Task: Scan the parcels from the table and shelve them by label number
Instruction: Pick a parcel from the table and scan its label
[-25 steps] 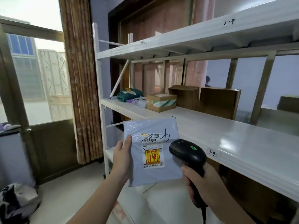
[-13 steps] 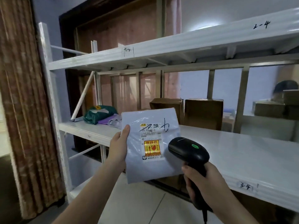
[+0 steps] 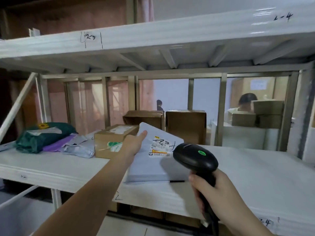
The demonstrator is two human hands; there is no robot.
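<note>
While the left hand (image 3: 134, 145) grips the grey mailer (image 3: 153, 160) label-up over the shelf (image 3: 255, 176) – readable – the right hand (image 3: 219, 195) clasps the barcode scanner (image 3: 196, 159). Likely shelving it beside other parcels

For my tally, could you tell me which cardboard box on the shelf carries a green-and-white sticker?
The small cardboard box beside the left hand; the two taller boxes behind show plain brown sides.

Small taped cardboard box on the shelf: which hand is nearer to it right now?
Left. The left hand, holding the white parcel, sits right beside the small cardboard box. The right hand grips the scanner farther right and nearer the camera.
</note>
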